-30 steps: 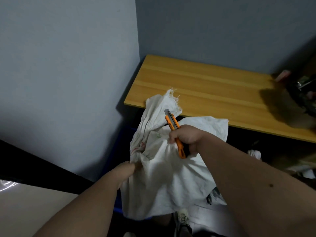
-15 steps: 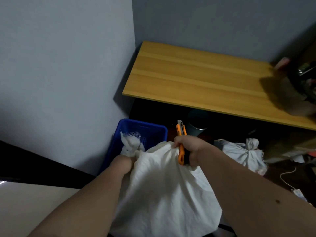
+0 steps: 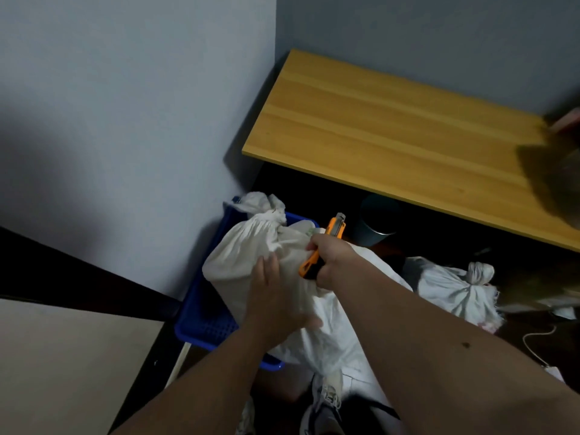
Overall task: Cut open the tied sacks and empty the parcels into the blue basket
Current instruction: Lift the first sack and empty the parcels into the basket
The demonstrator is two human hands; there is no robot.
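Left hand (image 3: 273,296) lies flat on the tied sack (image 3: 251,249) over the basket (image 3: 204,321); right hand (image 3: 329,259) grips the knife (image 3: 335,229).

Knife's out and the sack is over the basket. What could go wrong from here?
1. The left hand lies flat on the tied sack, close to the utility knife in the right hand; a slip could reach those fingers.
2. The sack overhangs the blue basket, so parcels might spill past its rim.
3. The right hand also pinches the cloth, which may weaken knife control.
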